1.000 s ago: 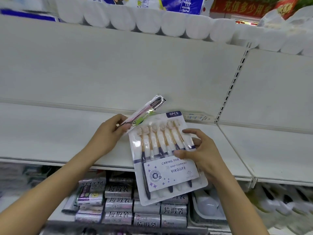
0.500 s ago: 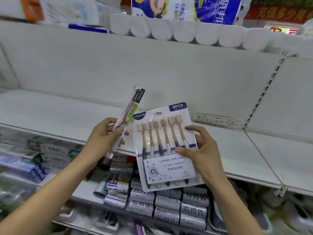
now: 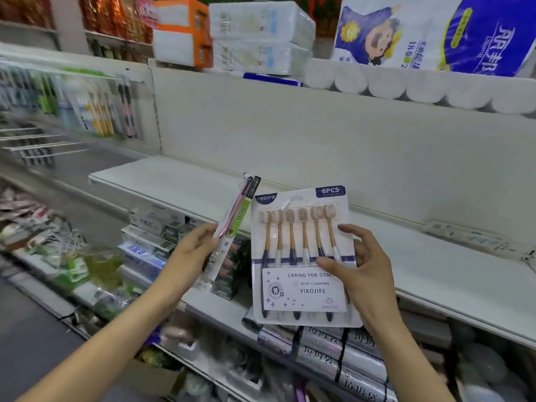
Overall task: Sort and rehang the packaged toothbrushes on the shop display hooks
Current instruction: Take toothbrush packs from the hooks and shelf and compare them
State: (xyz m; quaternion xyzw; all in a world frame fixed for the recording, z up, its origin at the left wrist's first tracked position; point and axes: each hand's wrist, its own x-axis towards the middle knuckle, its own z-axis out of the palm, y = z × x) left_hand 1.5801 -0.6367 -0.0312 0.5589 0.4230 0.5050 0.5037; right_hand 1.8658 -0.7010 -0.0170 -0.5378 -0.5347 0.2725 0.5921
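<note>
My right hand point(image 3: 364, 274) grips a wide blister pack of six toothbrushes point(image 3: 301, 256), labelled YIKOJIFE and 6PCS, with the thumb across its front. My left hand point(image 3: 193, 253) holds a slim single packaged toothbrush point(image 3: 236, 219), pink with a green card, tilted up to the right beside the big pack. Both packs are held in the air in front of a bare white shelf point(image 3: 203, 184). At the far left, blurred, hang rows of packaged toothbrushes point(image 3: 95, 111) on display hooks, with bare metal hooks point(image 3: 43, 140) below them.
Toilet-paper packs point(image 3: 435, 33) and tissue bundles point(image 3: 261, 36) sit on top of the shelving. Below the white shelf lie silver rolls of bin bags point(image 3: 333, 352) and boxed toothpaste point(image 3: 148, 236). A price-tag strip point(image 3: 475, 239) lies on the shelf at right.
The view has swung left, bringing the hanging toothbrush display into sight. Both hands keep their packs, and the slim pack has been tipped more upright.
</note>
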